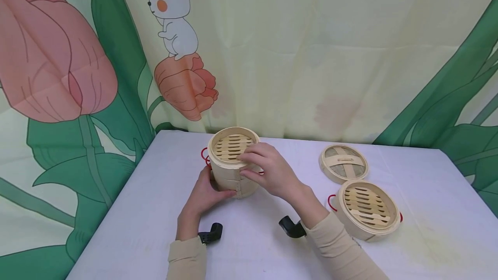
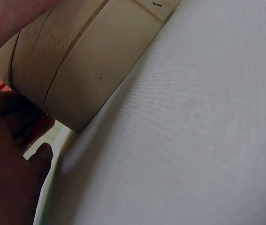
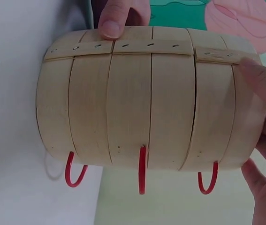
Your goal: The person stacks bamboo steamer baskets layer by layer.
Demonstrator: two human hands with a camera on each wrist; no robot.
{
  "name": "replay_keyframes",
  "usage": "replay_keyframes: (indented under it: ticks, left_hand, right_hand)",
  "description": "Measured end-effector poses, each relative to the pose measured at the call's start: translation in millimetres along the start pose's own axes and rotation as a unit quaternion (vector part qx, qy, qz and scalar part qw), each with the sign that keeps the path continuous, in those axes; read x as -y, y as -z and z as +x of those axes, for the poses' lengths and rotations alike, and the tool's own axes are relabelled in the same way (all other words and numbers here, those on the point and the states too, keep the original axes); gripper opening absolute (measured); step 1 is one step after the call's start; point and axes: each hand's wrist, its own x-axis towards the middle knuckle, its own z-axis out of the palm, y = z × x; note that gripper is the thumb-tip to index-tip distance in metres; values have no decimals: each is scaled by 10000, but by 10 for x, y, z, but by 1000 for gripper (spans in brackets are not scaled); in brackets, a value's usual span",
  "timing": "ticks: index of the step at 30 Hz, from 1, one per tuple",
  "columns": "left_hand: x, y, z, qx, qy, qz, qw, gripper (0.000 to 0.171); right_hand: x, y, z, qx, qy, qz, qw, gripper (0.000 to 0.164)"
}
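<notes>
A stack of round bamboo steamer baskets stands on the white table, with red loop handles on its sides. The right wrist view shows three such handles along the stack, one per tier. My left hand grips the lower left side, its thumb across the front and its fingers around the back. With my right hand I pinch the near right rim of the top basket: thumb on the outer wall, fingertips over the slatted inside. The top basket sits level on the tiers below.
To the right, a separate slatted steamer basket with red handles rests on the table. Just behind it is a round woven lid with a bamboo strap handle. A printed curtain hangs along the table's back edge.
</notes>
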Motion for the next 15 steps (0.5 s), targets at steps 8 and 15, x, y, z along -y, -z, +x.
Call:
replay_keyframes:
  ticks: [8, 15]
  left_hand:
    - [-56, 9, 0, 26, -64, -60, 10000, 97]
    - [-6, 1, 3, 6, 45, 3, 10000, 101]
  right_hand:
    - [11, 146, -40, -248, -68, 152, 9996, 39]
    - [4, 315, -84, -245, -73, 99, 9996, 39]
